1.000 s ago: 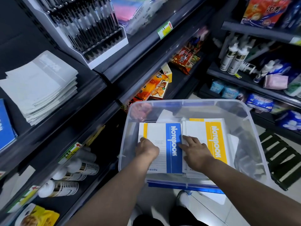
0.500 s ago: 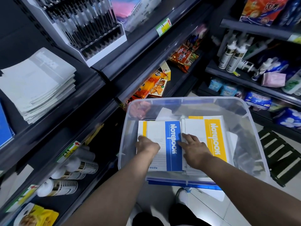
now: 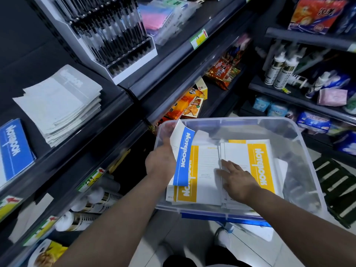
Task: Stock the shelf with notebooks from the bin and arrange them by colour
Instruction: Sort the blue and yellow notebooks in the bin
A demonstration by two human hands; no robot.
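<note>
Left hand (image 3: 160, 162) is gripping a blue notebook (image 3: 183, 151), long axis running near-to-far, over the bin's (image 3: 289, 123) left side (blue stack (image 3: 14, 151) lying further left, on the shelf (image 3: 86, 130)); right hand (image 3: 237, 180) is resting, fingers spread, on yellow notebooks (image 3: 259, 164).

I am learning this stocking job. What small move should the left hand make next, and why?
Probably carry the blue notebook leftward to the blue stack on the shelf: the left hand grips it, tilted up from the bin, and blue ones lie there.

Curled left hand (image 3: 160, 161), flat right hand (image 3: 238, 182)
</note>
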